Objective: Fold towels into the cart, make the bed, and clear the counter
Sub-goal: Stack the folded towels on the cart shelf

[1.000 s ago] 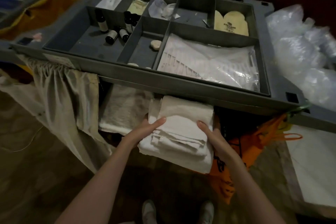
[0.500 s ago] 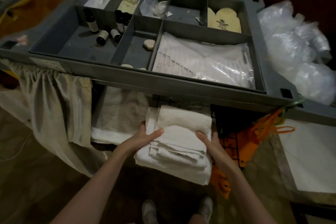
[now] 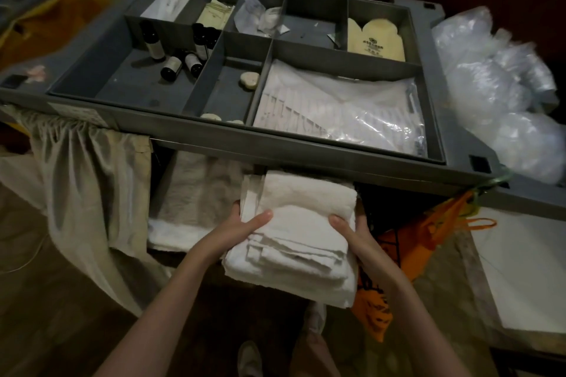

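Observation:
A stack of folded white towels (image 3: 300, 229) sits half inside the shelf opening under the grey housekeeping cart's top tray (image 3: 275, 144). My left hand (image 3: 237, 231) grips the stack's left side, thumb on top and fingers hidden beneath. My right hand (image 3: 352, 232) grips its right side the same way. The stack's far end lies under the tray's front edge. A flatter beige towel (image 3: 196, 196) lies on the same shelf to the left.
The tray's compartments hold small dark bottles (image 3: 180, 61), soaps (image 3: 249, 79), paper packets and a plastic-wrapped white pack (image 3: 343, 110). A beige curtain (image 3: 88, 187) hangs at the cart's left. Clear plastic bags (image 3: 496, 95) sit right; an orange bag (image 3: 407, 254) hangs below. My shoes (image 3: 249, 358) stand on the floor.
Both hands have pushed the towel stack a little further in under the tray. The grip on its two sides is unchanged.

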